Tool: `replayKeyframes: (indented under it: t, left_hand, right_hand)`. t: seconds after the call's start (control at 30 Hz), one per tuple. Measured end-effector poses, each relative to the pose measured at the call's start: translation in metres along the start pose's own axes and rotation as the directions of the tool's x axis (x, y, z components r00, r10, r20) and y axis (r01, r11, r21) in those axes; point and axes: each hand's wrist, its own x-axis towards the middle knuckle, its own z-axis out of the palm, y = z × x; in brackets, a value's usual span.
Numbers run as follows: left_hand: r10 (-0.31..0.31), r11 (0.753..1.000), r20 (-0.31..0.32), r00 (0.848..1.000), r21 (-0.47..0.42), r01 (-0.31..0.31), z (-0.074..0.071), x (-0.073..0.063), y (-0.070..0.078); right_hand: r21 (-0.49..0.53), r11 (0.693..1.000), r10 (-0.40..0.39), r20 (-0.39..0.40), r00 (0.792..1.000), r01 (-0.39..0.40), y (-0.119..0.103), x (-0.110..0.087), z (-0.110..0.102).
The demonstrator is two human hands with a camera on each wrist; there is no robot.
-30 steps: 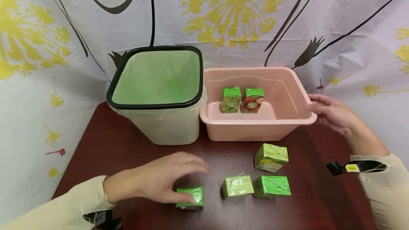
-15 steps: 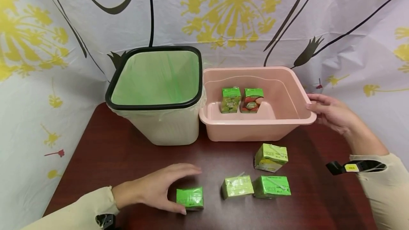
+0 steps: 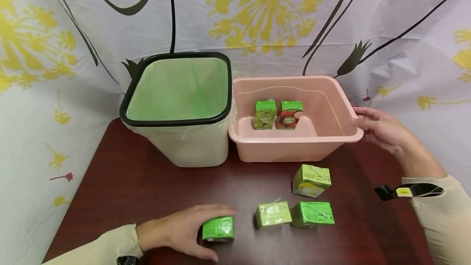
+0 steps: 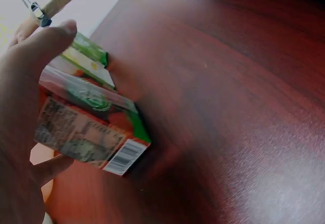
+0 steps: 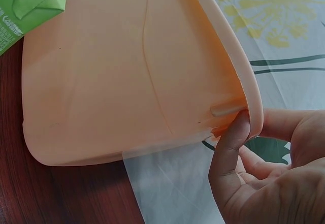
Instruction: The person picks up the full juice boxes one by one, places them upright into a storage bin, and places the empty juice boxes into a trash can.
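Note:
My left hand (image 3: 187,228) spreads its thumb and fingers around a green-topped juice box (image 3: 218,229) near the table's front. In the head view the thumb stands apart from the box's near side, while the fingers lie along its far edge. The left wrist view shows this juice box (image 4: 94,122) with a reddish printed side and a barcode, between the fingers and thumb. At the right, my right hand (image 3: 384,130) pinches the rim of a pink plastic basin (image 3: 279,150). In the right wrist view, thumb and fingers hold the basin's rim (image 5: 246,71).
Two juice boxes, one green (image 3: 265,114) and one red (image 3: 290,115), stand inside the basin. Three more, pale green (image 3: 274,214), bright green (image 3: 313,214) and yellow-green (image 3: 311,180), stand on the dark red table (image 3: 121,191). A lined, black-rimmed bin (image 3: 195,146) stands left of the basin.
My left hand has lifted off the box top, drawn back and come down around the box, its thumb shifting toward the near side. The right hand stays on the basin's rim.

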Motion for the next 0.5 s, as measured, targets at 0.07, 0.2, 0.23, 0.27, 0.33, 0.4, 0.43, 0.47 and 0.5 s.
replayKeyframes:
  t: [0.07,0.2,0.23,0.27,0.33,0.4,0.43,0.47,0.5]
  left_hand:
    - [0.005,1.000,-0.003,1.000,-0.021,-0.005,0.002,0.001,-0.001]
    - [0.020,0.997,-0.025,1.000,-0.071,-0.021,0.006,0.003,-0.003]
    - [0.031,0.997,-0.034,0.999,-0.069,-0.033,0.008,0.004,-0.004]
    - [0.040,0.997,-0.043,0.998,-0.071,-0.043,0.009,0.005,-0.005]
    - [0.036,0.995,-0.057,0.998,-0.093,-0.041,0.011,0.006,-0.005]
    - [0.038,0.994,-0.073,0.997,-0.100,-0.046,0.013,0.006,-0.006]
    - [0.039,0.993,-0.081,0.996,-0.105,-0.047,0.014,0.007,-0.007]
    - [0.048,0.993,-0.091,0.995,-0.100,-0.057,0.015,0.007,-0.007]
    - [0.053,0.993,-0.100,0.994,-0.099,-0.063,0.016,0.008,-0.007]
  right_hand:
    - [0.010,1.000,-0.003,0.006,1.000,0.003,0.000,0.000,0.001]
    - [0.019,1.000,-0.008,0.004,1.000,0.008,-0.001,0.001,0.001]
    - [0.017,1.000,-0.009,0.003,1.000,0.009,-0.001,0.001,0.001]
    - [0.018,1.000,-0.009,0.002,1.000,0.009,-0.001,0.001,0.002]
    - [0.018,1.000,-0.007,0.005,1.000,0.007,-0.001,0.001,0.002]
    - [0.020,1.000,-0.004,0.006,1.000,0.004,-0.001,0.000,0.002]
    - [0.021,1.000,-0.003,0.007,1.000,0.003,-0.001,0.000,0.002]
    - [0.023,1.000,-0.003,0.007,1.000,0.003,-0.001,0.000,0.002]
    - [0.024,1.000,-0.002,0.007,1.000,0.001,-0.001,0.000,0.002]
